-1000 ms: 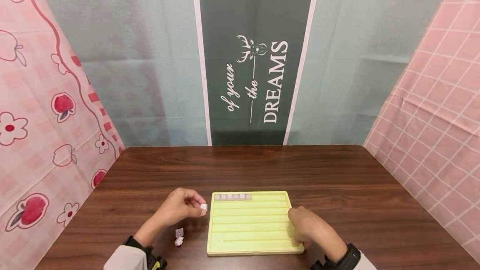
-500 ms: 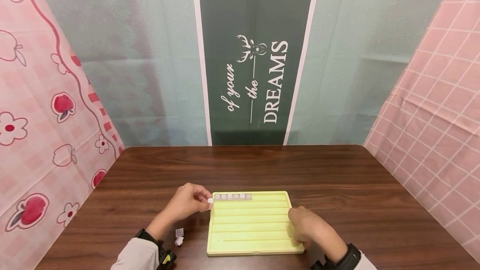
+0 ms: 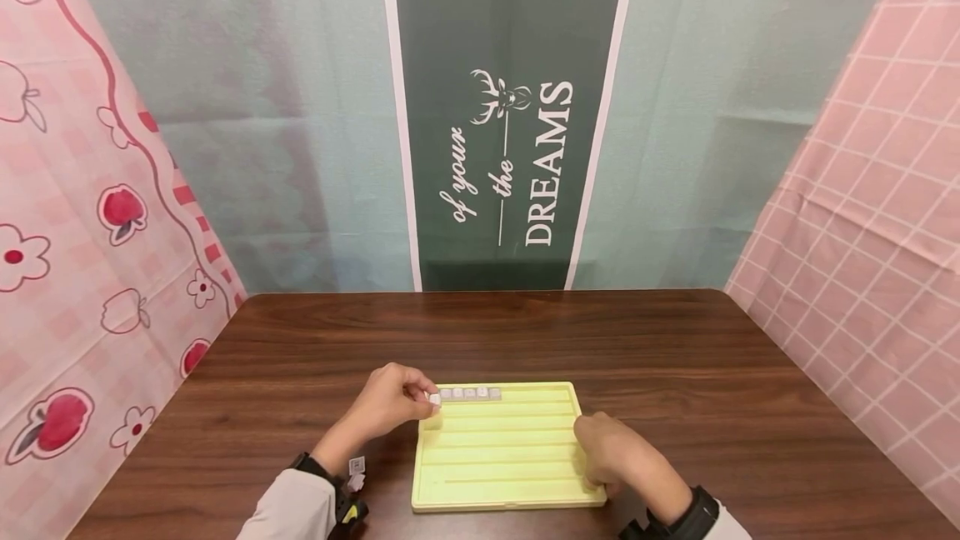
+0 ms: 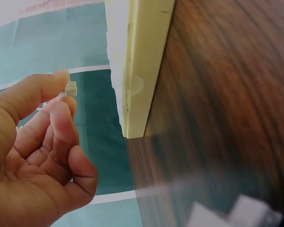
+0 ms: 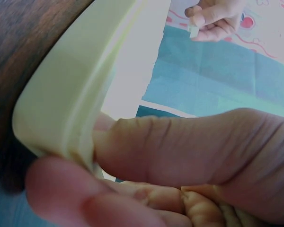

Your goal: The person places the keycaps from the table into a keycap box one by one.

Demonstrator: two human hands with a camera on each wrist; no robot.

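Observation:
Between thumb and fingertips my left hand (image 3: pixel 393 400) pinches a small white keycap (image 3: pixel 435 398), held over the far left corner of a pale yellow ridged tray (image 3: pixel 502 455). The left wrist view shows this keycap (image 4: pixel 72 88) edge-on, up off the tray. A row of several pale keycaps (image 3: pixel 470 394) lies in the tray's farthest groove, starting right beside the pinched one. My right hand (image 3: pixel 617 455) grips the tray's right side; in the right wrist view the thumb (image 5: pixel 156 146) lies on the tray's rim (image 5: pixel 80 94) with fingers curled beneath.
Two loose keycaps, one square with its printed face up (image 3: pixel 357 466) and one tipped over (image 3: pixel 356 482), lie on the dark wooden table (image 3: pixel 480 340) left of the tray, near my left wrist. Fabric curtains (image 3: pixel 330 148) stand behind and at both sides.
My left hand has carried the keycap rightward and slightly away from me, from beside the tray to over its far left corner. The right hand has kept its grip on the tray.

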